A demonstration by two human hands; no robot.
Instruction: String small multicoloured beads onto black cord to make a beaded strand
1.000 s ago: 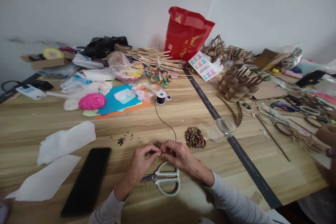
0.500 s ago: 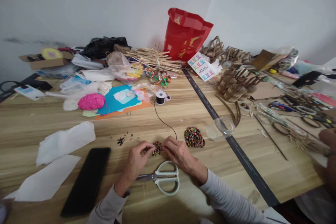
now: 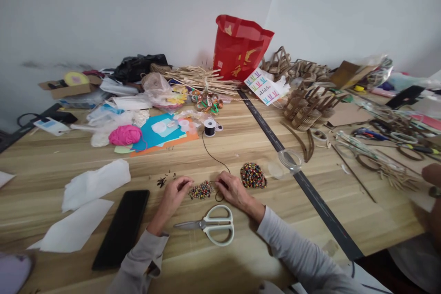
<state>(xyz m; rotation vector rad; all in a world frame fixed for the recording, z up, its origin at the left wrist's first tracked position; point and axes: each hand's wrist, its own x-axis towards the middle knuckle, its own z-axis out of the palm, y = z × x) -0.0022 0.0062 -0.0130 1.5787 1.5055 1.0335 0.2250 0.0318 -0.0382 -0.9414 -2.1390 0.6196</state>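
Colourful small beads [image 3: 200,189] lie in a loose pile between my two hands. My left hand [image 3: 175,194] is at the pile's left edge, thumb and forefinger pinched together; whatever is between them is too small to make out. On the other side, my right hand [image 3: 233,189] pinches a thin black cord [image 3: 214,158], which runs back to a white spool [image 3: 209,127] of black thread and forms a small loop below the fingers. White-handled scissors [image 3: 208,224] rest just in front of me, blades pointing left. Right of my right hand sits a coiled heap of strung-looking beads [image 3: 253,175].
Small black pieces [image 3: 161,182] lie left of my left hand. A black phone [image 3: 121,229] and white paper sheets [image 3: 96,183] are at the left. Clear tubing [image 3: 290,161], small woven baskets [image 3: 306,112] and a red bag [image 3: 239,48] stand farther off. Another person's hand [image 3: 432,174] shows at the right edge.
My left hand has drawn left, away from the right hand, uncovering more of the bead pile, which looks more spread out. My right hand stays near its place. The view has shifted slightly.
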